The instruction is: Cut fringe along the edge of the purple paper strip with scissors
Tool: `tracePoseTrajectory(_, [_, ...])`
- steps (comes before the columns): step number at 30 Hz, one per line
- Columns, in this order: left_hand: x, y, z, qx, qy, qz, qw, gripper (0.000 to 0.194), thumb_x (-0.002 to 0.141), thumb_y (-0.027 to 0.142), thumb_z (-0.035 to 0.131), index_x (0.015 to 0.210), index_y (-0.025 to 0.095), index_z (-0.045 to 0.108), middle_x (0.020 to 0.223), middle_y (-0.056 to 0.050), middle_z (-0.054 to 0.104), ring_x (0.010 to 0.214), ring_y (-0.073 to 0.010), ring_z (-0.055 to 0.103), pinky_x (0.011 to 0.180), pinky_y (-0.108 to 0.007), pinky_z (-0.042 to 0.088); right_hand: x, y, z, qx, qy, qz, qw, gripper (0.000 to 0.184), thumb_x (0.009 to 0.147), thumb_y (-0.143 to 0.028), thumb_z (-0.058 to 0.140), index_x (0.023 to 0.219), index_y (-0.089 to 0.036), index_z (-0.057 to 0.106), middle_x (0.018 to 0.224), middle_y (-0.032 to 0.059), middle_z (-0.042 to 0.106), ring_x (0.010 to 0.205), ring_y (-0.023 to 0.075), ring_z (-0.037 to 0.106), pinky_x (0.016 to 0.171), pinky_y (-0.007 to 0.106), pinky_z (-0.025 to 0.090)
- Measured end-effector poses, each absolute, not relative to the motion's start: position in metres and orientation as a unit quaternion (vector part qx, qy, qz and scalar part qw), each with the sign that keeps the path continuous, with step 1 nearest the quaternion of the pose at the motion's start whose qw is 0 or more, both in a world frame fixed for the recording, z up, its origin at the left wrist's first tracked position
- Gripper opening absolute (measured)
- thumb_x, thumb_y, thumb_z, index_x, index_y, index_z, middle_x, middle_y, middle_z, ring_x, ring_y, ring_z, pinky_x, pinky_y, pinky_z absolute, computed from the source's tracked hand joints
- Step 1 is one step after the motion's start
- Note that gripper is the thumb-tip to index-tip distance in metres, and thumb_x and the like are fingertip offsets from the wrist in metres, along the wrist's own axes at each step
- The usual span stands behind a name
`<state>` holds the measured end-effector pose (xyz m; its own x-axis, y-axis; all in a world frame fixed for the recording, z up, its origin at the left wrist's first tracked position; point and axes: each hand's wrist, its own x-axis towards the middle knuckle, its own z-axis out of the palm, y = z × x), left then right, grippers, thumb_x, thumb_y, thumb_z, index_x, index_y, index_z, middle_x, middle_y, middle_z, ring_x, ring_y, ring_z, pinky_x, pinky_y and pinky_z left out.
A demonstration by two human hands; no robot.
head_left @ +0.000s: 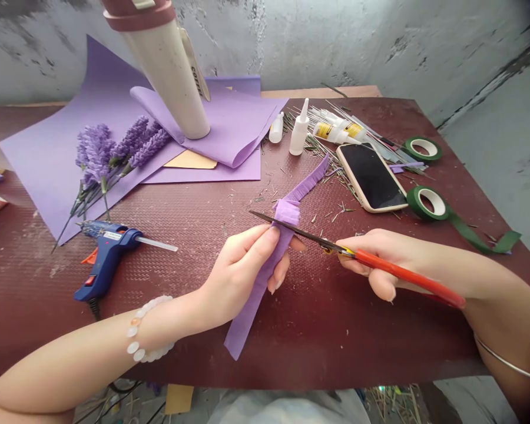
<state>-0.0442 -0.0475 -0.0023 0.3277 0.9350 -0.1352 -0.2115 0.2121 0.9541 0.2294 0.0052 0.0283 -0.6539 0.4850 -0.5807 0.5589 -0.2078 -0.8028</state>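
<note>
The strip of lilac crepe paper point(258, 306), fringed along its far end and rolled at the middle, is held above the dark red table point(39, 282), pinched in the left hand point(242, 274). The right hand point(380, 259) wraps the orange-handled scissors point(406, 274), their blades lying together across the roll, where the work sits. A blue hot glue gun point(108, 253) lies nearby, green floral tape point(426, 203) farther off.

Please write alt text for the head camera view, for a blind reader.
A person's left hand holds a strip of fringed purple crepe paper while the right hand points orange-handled scissors across it. Handmade lavender stems and a blue glue gun lie on the dark red table.
</note>
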Motion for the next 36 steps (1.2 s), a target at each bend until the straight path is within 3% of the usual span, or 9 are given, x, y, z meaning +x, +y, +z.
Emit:
tracePoseTrajectory(7, [-0.045, -0.043, -0.004, 0.470, 0.401, 0.440, 0.652, 0.032, 0.112, 0.042, 0.068, 0.091, 0.019, 0.072, 0.063, 0.004, 0.056, 0.055, -0.0132, 0.050, 0.055, -0.028, 0.043, 0.232, 0.007, 0.026, 0.438, 0.689, -0.576, 0.045, 0.045, 0.082, -0.047, 0.091, 0.081, -0.028, 0.050, 0.072, -0.0088, 0.050, 0.061, 0.0149, 0.037, 0.057, 0.032, 0.030])
tracePoseTrajectory(13, [-0.046, -0.037, -0.002, 0.484, 0.444, 0.500, 0.565, 0.033, 0.110, 0.045, 0.073, 0.087, 0.022, 0.065, 0.067, 0.004, 0.055, 0.060, -0.0134, 0.050, 0.059, -0.027, 0.045, 0.230, 0.002, 0.028, 0.514, 0.729, -0.446, 0.073, 0.054, 0.070, -0.060, 0.095, 0.089, -0.031, 0.054, 0.080, -0.0034, 0.066, 0.069, 0.0257, 0.062, 0.058, 0.034, 0.043])
tracePoseTrajectory(18, [-0.042, -0.036, -0.004, 0.487, 0.454, 0.469, 0.580, 0.039, 0.108, 0.043, 0.076, 0.082, 0.024, 0.055, 0.065, 0.007, 0.050, 0.058, -0.0116, 0.044, 0.059, -0.026, 0.043, 0.223, -0.003, 0.024, 0.547, 0.743, -0.375, 0.095, 0.057, 0.070, -0.058, 0.096, 0.095, -0.032, 0.051, 0.088, -0.0020, 0.071, 0.074, 0.0298, 0.069, 0.063, 0.037, 0.050])
tracePoseTrajectory(21, [-0.040, -0.036, -0.005, 0.505, 0.455, 0.438, 0.588, 0.036, 0.109, 0.039, 0.073, 0.082, 0.024, 0.055, 0.063, 0.008, 0.049, 0.057, -0.0111, 0.045, 0.059, -0.026, 0.044, 0.221, -0.004, 0.021, 0.545, 0.756, -0.354, 0.083, 0.059, 0.068, -0.055, 0.097, 0.098, -0.032, 0.052, 0.094, -0.0003, 0.071, 0.075, 0.0303, 0.070, 0.064, 0.038, 0.049])
tracePoseTrajectory(26, [-0.041, -0.037, -0.003, 0.540, 0.449, 0.410, 0.582, 0.030, 0.112, 0.031, 0.067, 0.084, 0.023, 0.059, 0.066, 0.005, 0.061, 0.059, -0.0126, 0.058, 0.067, -0.028, 0.052, 0.221, -0.005, 0.017, 0.532, 0.779, -0.329, 0.053, 0.062, 0.069, -0.061, 0.098, 0.096, -0.032, 0.051, 0.099, 0.0022, 0.069, 0.077, 0.0305, 0.069, 0.065, 0.037, 0.047])
tracePoseTrajectory(36, [-0.041, -0.034, -0.002, 0.554, 0.457, 0.404, 0.566, 0.033, 0.111, 0.024, 0.061, 0.078, 0.023, 0.058, 0.063, 0.006, 0.058, 0.054, -0.0109, 0.054, 0.062, -0.026, 0.048, 0.215, -0.003, 0.014, 0.500, 0.826, -0.260, 0.003, 0.063, 0.082, -0.077, 0.083, 0.082, -0.034, 0.038, 0.075, -0.0032, 0.062, 0.059, 0.0232, 0.059, 0.060, 0.036, 0.039])
